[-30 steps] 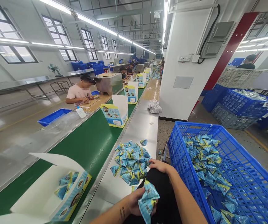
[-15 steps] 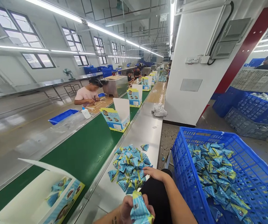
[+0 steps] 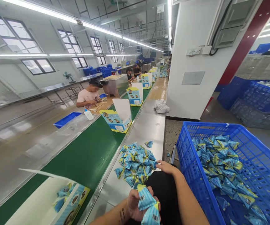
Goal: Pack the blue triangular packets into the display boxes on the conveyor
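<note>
My left hand (image 3: 133, 204), low in the middle, is closed around blue-and-yellow triangular snack packets (image 3: 146, 200); two show, one below the other. At the near right edge of a heap of similar packets (image 3: 135, 164) on the metal bench is my right hand (image 3: 166, 167). Its fingers are stretched out, with the tips touching or very close to a packet at the heap's edge; the thumb is hardly visible. An open carton (image 3: 79, 200) at the lower left holds several packets, and its white flap stands up.
A green conveyor belt (image 3: 90, 143) runs along the left, carrying open display boxes (image 3: 117, 120). A blue crate (image 3: 219, 125) of packets stands to the right. A crumpled striped cloth (image 3: 161, 107) lies on the bench. Across the belt sits a co-worker (image 3: 88, 97); a white pillar (image 3: 186, 100) rises ahead.
The view has shifted slightly. My right hand has drawn a little away from the heap toward its right edge. My left hand still holds the packets, which now hang more apart.
</note>
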Demonstrator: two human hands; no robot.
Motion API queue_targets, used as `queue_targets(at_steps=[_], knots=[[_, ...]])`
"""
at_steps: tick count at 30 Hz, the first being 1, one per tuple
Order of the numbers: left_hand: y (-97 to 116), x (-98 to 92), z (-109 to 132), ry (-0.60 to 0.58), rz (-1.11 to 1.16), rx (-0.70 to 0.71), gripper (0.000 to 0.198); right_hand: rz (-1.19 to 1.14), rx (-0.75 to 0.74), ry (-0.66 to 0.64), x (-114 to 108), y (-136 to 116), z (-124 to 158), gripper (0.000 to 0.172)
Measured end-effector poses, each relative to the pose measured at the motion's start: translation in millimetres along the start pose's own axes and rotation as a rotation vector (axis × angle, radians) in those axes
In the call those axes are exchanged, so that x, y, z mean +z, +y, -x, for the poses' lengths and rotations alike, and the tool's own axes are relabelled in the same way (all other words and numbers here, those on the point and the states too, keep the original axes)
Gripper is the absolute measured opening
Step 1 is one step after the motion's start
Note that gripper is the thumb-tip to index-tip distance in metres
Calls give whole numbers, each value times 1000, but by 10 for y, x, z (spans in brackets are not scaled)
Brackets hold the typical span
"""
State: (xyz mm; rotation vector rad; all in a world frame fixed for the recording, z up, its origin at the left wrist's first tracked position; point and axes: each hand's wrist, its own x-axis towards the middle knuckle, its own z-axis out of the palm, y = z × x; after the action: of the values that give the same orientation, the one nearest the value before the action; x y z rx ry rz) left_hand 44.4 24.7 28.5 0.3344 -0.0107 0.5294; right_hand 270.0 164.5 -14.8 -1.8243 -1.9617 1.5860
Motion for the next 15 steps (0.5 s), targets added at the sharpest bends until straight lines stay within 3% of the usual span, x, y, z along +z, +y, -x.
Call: queue_targets(at_steps=[4,7,11,15], knots=[[9,-10,74,12,-23,-6,33,-42,27,72,54,-88,54,51],[70,-37,155,57,-42,-24,39,-118,4,217,16,-193,123,47],[176,-34,194,100,-56,-95,47,-195,-50,649,-220,-209,378,44],[210,42,153,132,-86,-119,48,-227,137,1024,-351,23,937,43]])
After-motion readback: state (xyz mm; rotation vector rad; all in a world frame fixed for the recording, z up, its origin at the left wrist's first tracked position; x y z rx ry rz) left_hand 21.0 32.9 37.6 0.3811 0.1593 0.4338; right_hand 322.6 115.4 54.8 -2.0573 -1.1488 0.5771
